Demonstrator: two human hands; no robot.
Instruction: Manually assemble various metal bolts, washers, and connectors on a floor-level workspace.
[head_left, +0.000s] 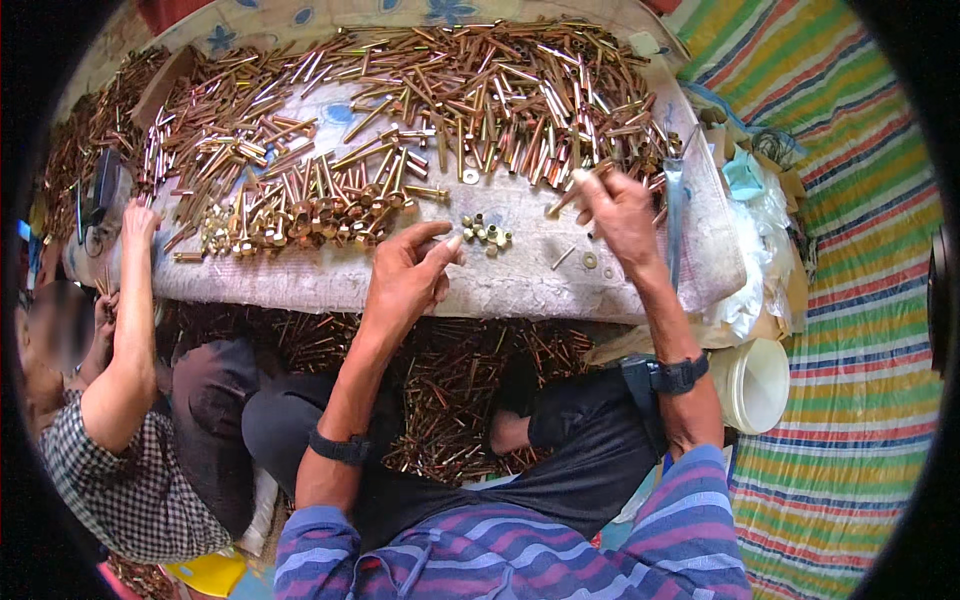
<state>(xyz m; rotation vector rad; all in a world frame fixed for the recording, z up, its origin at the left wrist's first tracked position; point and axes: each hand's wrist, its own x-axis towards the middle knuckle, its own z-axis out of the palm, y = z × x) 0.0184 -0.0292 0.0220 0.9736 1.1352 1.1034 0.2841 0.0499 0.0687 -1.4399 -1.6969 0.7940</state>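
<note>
My left hand (405,275) hovers by the near edge of the table, palm inward and fingers half curled. Its thumb and forefinger are slightly apart, with nothing seen between them. Just right of its fingertips lies a small heap of gold-coloured nuts (487,236). Farther right, my right hand (622,215) is closed on a gold-coloured bolt (562,204), which slants down to the left from the fingers. Below that hand lie a short metal pin (563,258) and a flat washer (590,260). Left of my left hand, several hex-head bolts (325,215) are piled together.
Loose metal tubes (540,110) cover the far side of the cloth-covered table (700,235). A flat metal bar (673,215) stands at its right. More metal pieces (450,400) lie below. At left, a co-worker's hand (140,218) touches the pile. A white bucket (765,385) stands right.
</note>
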